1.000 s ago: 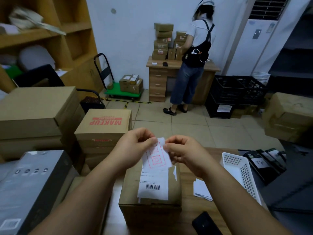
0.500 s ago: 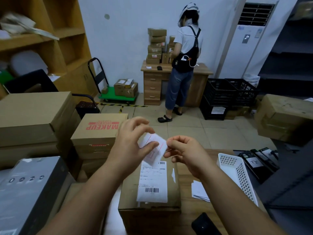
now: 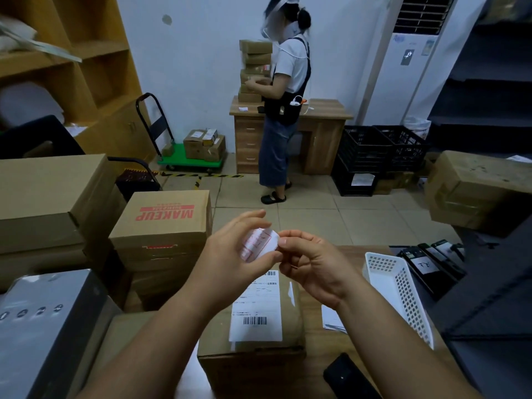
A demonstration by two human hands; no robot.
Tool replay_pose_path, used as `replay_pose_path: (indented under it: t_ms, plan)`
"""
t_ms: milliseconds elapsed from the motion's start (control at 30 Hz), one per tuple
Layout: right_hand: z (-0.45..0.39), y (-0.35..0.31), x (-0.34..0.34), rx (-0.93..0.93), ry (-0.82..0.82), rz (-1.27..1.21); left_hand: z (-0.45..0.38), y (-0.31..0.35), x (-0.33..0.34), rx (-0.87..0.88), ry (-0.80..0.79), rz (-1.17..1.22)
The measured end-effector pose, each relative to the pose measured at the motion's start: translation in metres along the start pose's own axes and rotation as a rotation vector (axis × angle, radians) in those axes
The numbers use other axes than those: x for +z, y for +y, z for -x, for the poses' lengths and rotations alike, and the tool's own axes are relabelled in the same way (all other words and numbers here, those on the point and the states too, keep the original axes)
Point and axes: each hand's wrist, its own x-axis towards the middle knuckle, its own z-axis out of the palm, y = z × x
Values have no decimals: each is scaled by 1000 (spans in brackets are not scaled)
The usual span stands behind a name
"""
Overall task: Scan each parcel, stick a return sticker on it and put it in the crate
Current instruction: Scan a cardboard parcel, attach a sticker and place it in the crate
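A small white return sticker [image 3: 259, 243] with red print is held up between both hands. My left hand [image 3: 230, 254] pinches its lower left part with thumb and fingers. My right hand [image 3: 313, 263] pinches its right edge. Below them a brown cardboard parcel [image 3: 253, 352] stands on the wooden table, with a white shipping label [image 3: 256, 318] with barcodes on its top. Black plastic crates [image 3: 374, 151] stand on the floor at the far right, by the desk.
A white perforated basket [image 3: 400, 289] and loose papers [image 3: 331, 319] lie right of the parcel, a black device [image 3: 348, 378] at the table's front. Cardboard boxes, one marked MAKEUP [image 3: 164, 217], stack on the left. A person [image 3: 285, 110] stands at a far desk.
The sticker hung flat between both hands; now it is curled and bent toward my left hand, and both hands have drawn closer together. The person at the desk has turned sideways.
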Motion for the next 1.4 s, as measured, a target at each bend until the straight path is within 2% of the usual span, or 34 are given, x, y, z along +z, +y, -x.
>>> replay_pose_path:
  t_ms: [167,233,600,1000,1400]
  plan:
    - [0,2,-7,-16,56,-38,-4,-3,7,107,79,-175]
    - [1,2,-9,-15,44,-29,-3,0,8,128,81,-138]
    - [7,4,-5,-64,-41,-3,1,16,7,2,81,149]
    - [8,9,2,-177,-45,156,8,20,-3,-13,88,118]
    - [9,13,5,-285,28,307,10,19,-6,7,50,107]
